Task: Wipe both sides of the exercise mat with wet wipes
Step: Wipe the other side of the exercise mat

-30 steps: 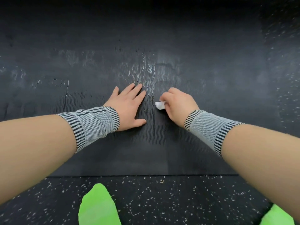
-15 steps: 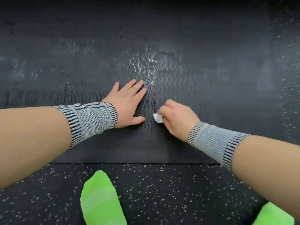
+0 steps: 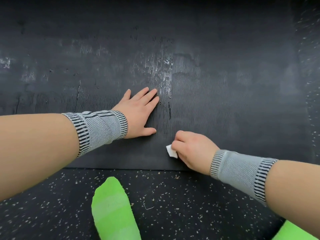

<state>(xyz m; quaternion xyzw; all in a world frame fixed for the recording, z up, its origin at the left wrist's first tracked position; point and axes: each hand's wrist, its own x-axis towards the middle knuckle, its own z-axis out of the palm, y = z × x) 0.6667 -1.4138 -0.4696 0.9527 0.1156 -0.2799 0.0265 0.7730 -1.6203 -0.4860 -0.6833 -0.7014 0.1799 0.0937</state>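
One side of the mat (image 3: 225, 104) shows wet streaks; right hand (image 3: 192, 149) pinches wipe (image 3: 171, 151), left hand (image 3: 138, 113) flat; underside likely left

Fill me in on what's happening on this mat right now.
A person is wiping a dark exercise mat laid on a speckled floor. The right hand grips a folded white wet wipe near the mat's near edge. The left hand rests flat on the mat. Wet streaks glisten beyond the hands.

Black rubber floor (image 3: 173, 201), pale speckles throughout; dim light.
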